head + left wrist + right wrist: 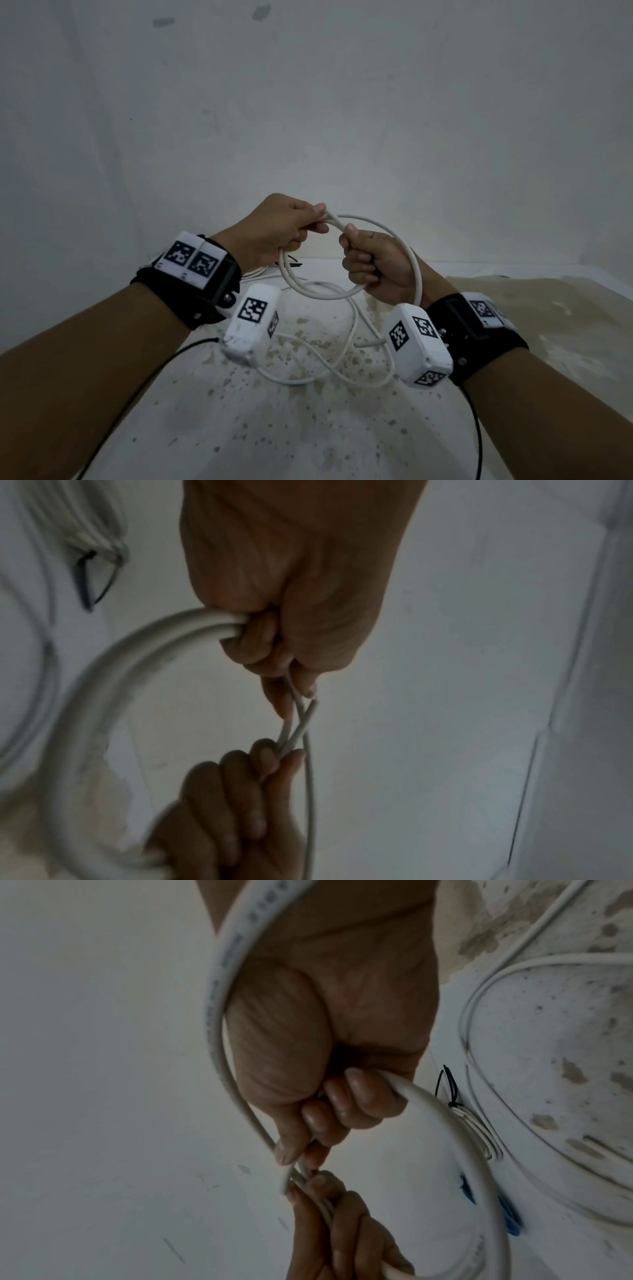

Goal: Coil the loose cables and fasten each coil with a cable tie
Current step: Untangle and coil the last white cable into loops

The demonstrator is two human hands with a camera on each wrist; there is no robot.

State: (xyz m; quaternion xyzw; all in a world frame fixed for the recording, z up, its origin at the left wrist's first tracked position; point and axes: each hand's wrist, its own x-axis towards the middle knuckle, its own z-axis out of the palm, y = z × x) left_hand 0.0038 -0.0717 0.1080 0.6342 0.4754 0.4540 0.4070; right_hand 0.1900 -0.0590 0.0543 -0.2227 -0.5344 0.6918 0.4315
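both hands hold the white cable (pixel 346 219) above the stained table (pixel 308 428), the left hand (pixel 277 233) and right hand (pixel 373 263) with fingers curled around its loops, so coiling seems underway, and next the loose length needs gathering.

Inside the left hand (pixel 274 228) the white cable (pixel 394 236) disappears: how many strands pass through that grip cannot be counted from the head view. The right hand (pixel 375 265) likewise covers the stretch of cable running through its curled fingers. In the left wrist view the cable's near loop (pixel 113 664) is smeared by blur and runs off the bottom edge. Behind the left hand, a tied bundle (pixel 472 1123) is mostly hidden in the head view; its black tie (pixel 448 1085) is thin, and something blue (pixel 507 1215) below the bundle, possibly another tie, is too blurred to identify.
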